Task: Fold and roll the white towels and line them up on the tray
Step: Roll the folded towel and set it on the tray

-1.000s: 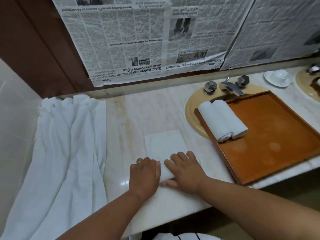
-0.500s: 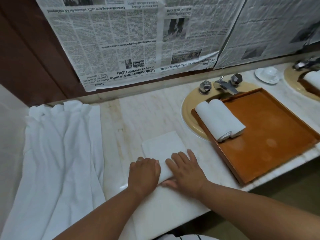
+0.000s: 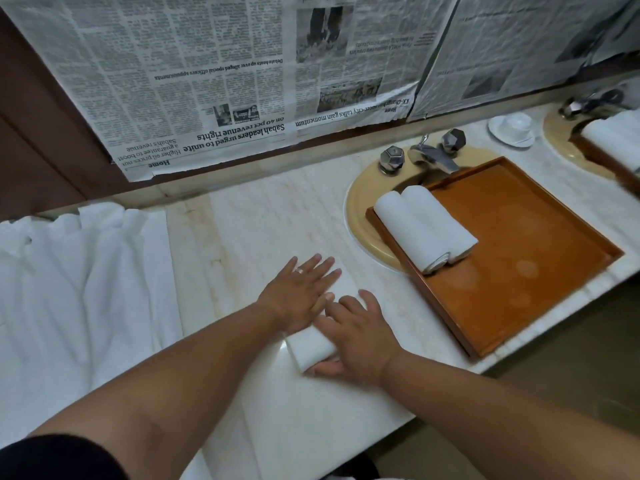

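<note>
I see two rolls point(image 3: 424, 228) in the tray point(image 3: 519, 237) on the marble counter point(image 3: 259, 220), newspaper point(image 3: 207, 81) behind; left hand point(image 3: 301, 292) and right hand point(image 3: 356, 337) press a towel point(image 3: 311, 348), fingers flat.

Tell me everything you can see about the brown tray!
The tray is a flat rectangle that looks like orange-brown wood, with a low raised rim all round. It lies at an angle, partly over the yellowish sink and partly on the marble counter. Two rolled white towels lie side by side on its left end, touching each other. The rest is bare, with a few faint pale spots.
</note>
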